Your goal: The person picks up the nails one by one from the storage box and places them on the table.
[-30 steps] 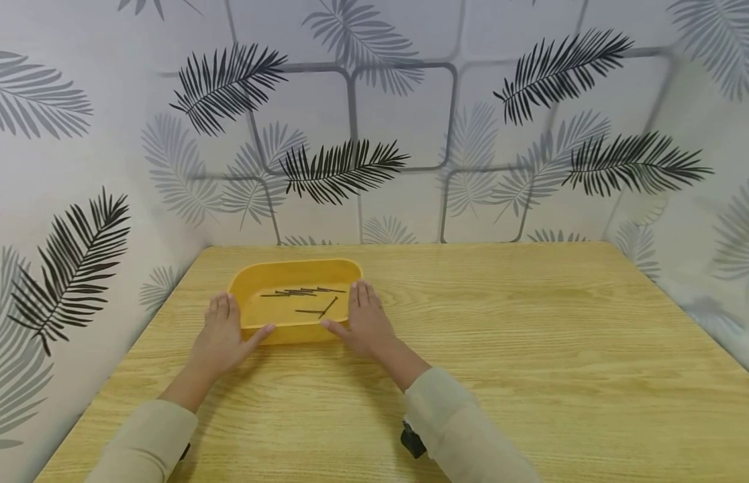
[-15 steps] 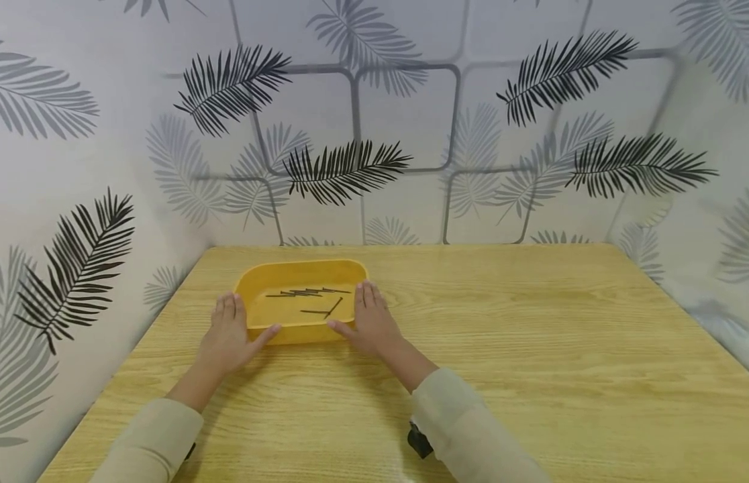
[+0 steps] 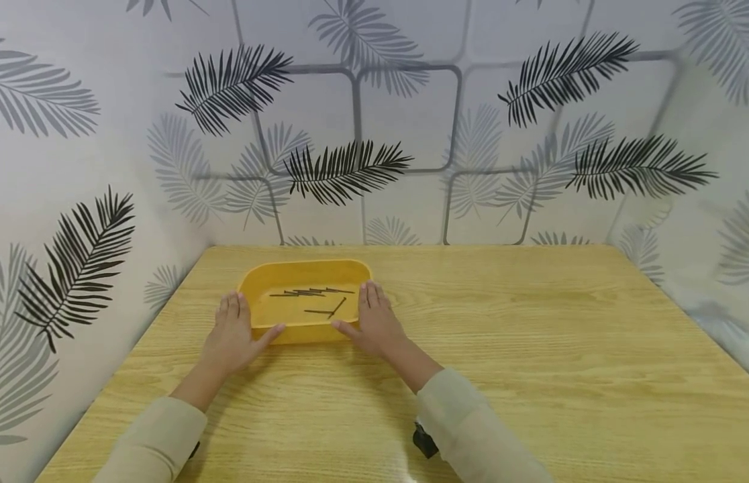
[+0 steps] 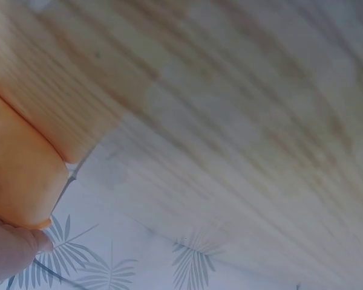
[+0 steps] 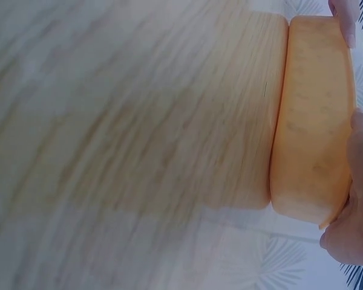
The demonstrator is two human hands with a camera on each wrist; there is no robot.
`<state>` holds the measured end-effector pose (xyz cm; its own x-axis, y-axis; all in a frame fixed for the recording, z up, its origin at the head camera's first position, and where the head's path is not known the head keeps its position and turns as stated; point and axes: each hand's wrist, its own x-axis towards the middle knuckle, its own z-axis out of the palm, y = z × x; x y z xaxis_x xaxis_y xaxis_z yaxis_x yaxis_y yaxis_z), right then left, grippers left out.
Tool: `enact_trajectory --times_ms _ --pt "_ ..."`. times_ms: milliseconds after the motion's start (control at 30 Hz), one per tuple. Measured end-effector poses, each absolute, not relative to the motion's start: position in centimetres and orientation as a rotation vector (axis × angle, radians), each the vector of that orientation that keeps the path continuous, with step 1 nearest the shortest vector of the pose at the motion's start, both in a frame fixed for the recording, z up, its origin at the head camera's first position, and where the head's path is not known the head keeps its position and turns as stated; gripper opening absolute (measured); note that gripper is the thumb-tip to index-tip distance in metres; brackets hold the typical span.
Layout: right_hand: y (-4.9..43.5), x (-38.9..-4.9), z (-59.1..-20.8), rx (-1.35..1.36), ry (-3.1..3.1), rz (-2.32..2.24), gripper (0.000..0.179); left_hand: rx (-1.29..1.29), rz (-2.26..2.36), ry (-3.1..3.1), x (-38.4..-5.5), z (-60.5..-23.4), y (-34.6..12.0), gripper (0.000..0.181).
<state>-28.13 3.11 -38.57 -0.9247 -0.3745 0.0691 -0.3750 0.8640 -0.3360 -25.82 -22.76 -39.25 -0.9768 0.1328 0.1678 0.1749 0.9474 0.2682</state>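
Two hands (image 3: 232,339) (image 3: 379,327), yellow tray (image 3: 311,333) between them, touching both, dark nails (image 3: 309,292) inside.

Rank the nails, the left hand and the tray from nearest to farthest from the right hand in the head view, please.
1. Tray: touched by the right hand at its right end.
2. Nails: lying inside the tray, left of the right hand.
3. Left hand: at the opposite, left end.

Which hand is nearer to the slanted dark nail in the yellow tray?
Right. The right hand touches the right side of the tray, close to the nail; the left hand touches the left side, farther across from it.
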Motion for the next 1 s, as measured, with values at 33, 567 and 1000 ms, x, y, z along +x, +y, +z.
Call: enact_trajectory --times_ms 33,567,1000 --pt "3.2 -28.1 -38.6 0.610 -3.033 0.547 0.088 -0.233 -0.421 -2.955 -25.8 -39.3 -22.7 0.103" --pt "4.1 -28.2 -38.5 0.624 -3.026 0.540 0.087 -0.243 -0.431 -2.945 -26.0 -39.3 -21.9 0.101" --pt "4.7 -28.2 -38.6 0.623 -3.027 0.518 0.087 -0.245 -0.422 -2.946 -26.0 -39.4 -21.2 0.103"
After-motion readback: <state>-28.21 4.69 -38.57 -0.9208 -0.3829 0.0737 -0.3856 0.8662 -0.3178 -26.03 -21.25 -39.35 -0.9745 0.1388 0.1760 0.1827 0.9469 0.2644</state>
